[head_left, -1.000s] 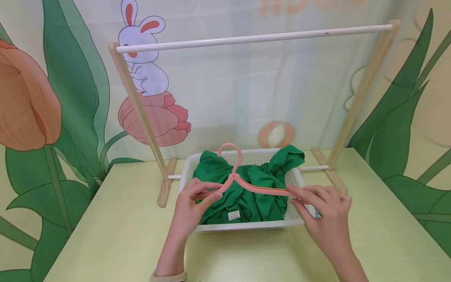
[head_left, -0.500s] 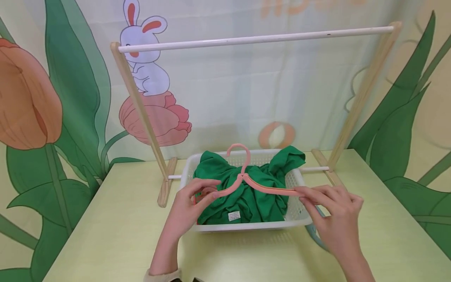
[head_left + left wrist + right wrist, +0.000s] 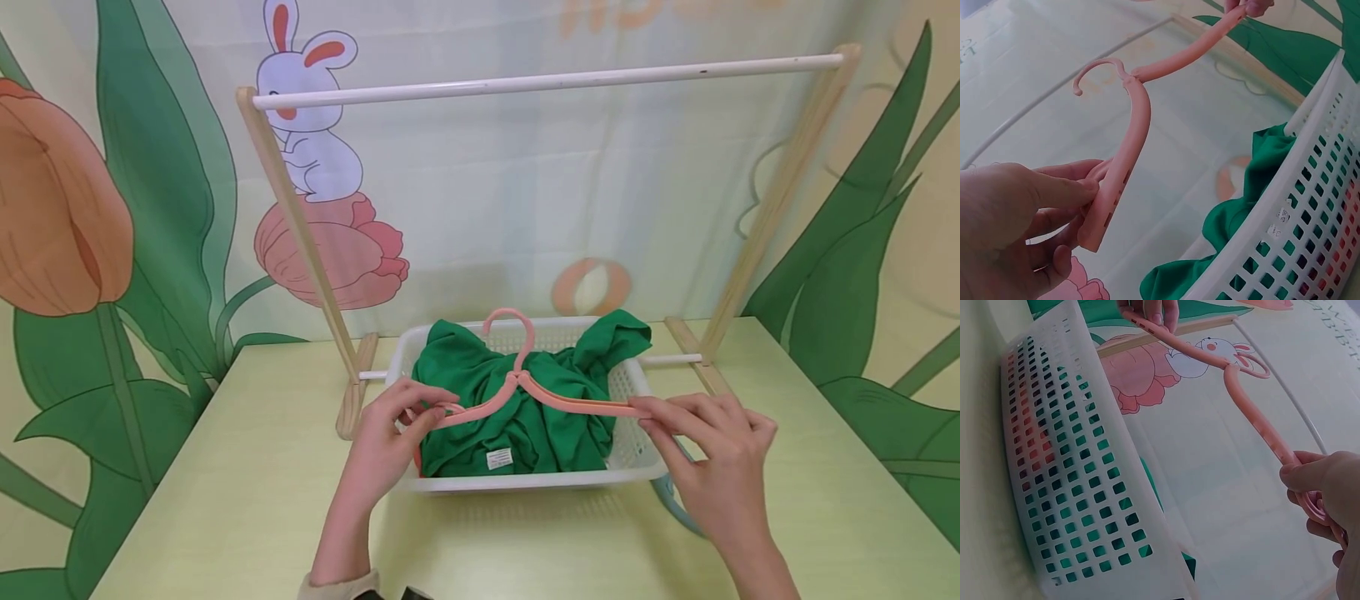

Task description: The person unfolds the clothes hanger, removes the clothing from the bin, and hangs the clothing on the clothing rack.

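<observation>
A pink clothes hanger (image 3: 570, 406) is held above a white basket, its hook upward and its two arms spread. My left hand (image 3: 384, 437) pinches the left arm near its end between thumb and fingers. At the other end, my right hand (image 3: 708, 446) grips the right arm the same way. In the left wrist view the hanger's left arm (image 3: 1127, 149) shows slots near its tip. A looped pink end piece (image 3: 1315, 507) shows by my right fingers in the right wrist view. Crumpled green cloth (image 3: 555, 433) with a white label fills the basket below.
The white perforated basket (image 3: 525, 481) stands on the pale table (image 3: 247, 467), with something red inside. Behind it rises a rack with a white rod (image 3: 540, 82) and wooden posts (image 3: 303, 237). A blue curved piece (image 3: 671, 504) lies partly behind my right hand.
The hanger has shifted slightly right with my right hand. My left hand has slid left and outward along its arm, now pinching nearer the end. More of the blue curved piece shows.
</observation>
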Available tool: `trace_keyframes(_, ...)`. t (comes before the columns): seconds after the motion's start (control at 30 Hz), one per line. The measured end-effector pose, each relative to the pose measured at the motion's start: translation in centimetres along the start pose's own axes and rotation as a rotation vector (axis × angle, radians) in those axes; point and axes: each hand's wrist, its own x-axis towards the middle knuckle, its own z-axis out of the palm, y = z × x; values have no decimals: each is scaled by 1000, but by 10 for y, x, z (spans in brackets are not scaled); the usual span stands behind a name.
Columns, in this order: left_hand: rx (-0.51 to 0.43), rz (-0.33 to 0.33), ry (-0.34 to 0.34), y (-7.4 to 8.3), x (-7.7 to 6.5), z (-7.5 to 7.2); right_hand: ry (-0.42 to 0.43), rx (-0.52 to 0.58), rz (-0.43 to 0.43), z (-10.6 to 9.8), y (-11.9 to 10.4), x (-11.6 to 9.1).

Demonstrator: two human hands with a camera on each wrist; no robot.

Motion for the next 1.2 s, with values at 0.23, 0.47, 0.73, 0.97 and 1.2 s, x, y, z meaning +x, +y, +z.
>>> trace_keyframes(0.23,-50,-12,119,-2,0,-1,-1,20,24,-2,-1,0)
trace_keyframes(0.47,-286,-164,223,-3,1,-7,-152,6,67,-10,1,2)
trace_keyframes(0.73,-404,-195,264,-5,0,-9,-638,387,61,-33,26,11)
trace_keyframes(0.97,-474,-200,286,-4,1,-6,-819,671,174,-34,43,19)
trace_keyframes(1.2,-525,-231,336,-6,3,-4,-819,752,252,-30,50,20)
